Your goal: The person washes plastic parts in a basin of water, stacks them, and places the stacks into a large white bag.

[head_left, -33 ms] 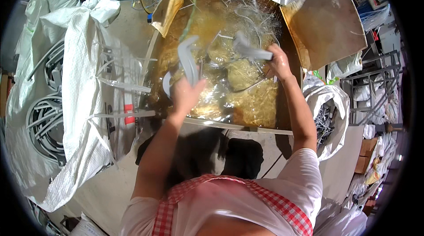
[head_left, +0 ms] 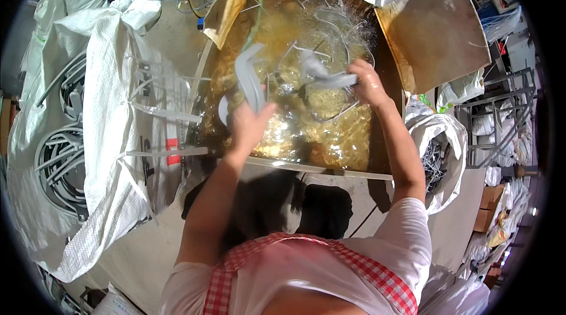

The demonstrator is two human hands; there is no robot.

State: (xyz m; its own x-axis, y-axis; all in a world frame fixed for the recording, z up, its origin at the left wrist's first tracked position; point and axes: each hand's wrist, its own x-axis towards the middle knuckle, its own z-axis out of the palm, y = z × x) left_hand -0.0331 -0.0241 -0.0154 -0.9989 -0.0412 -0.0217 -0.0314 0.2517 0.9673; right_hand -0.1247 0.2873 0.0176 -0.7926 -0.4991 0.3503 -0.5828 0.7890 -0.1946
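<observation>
My left hand [head_left: 247,126] is closed round the lower end of grey curved plastic strips [head_left: 246,76], held upright over the water at the left of a tub [head_left: 289,166]. A round pale piece [head_left: 223,110] shows beside that hand. Across from it, my right hand [head_left: 367,84] grips one end of a grey bent plastic piece [head_left: 333,81], whose far end is smeared by motion. Beneath both hands lies rippling yellowish-brown water [head_left: 295,138]. Thin grey curved strips [head_left: 330,17] lie in it toward the far side, where the water splashes.
A big white woven sack [head_left: 106,156] with grey coiled parts [head_left: 62,167] stands at my left. On the right, another white sack [head_left: 457,138] holds small grey pieces [head_left: 433,164]. A green hose [head_left: 257,8] runs into the tub; a stained board [head_left: 439,38] leans at its right.
My right hand has shifted slightly left, and the bent piece in it has swung left and down. The strips in my left hand have tilted a little.
</observation>
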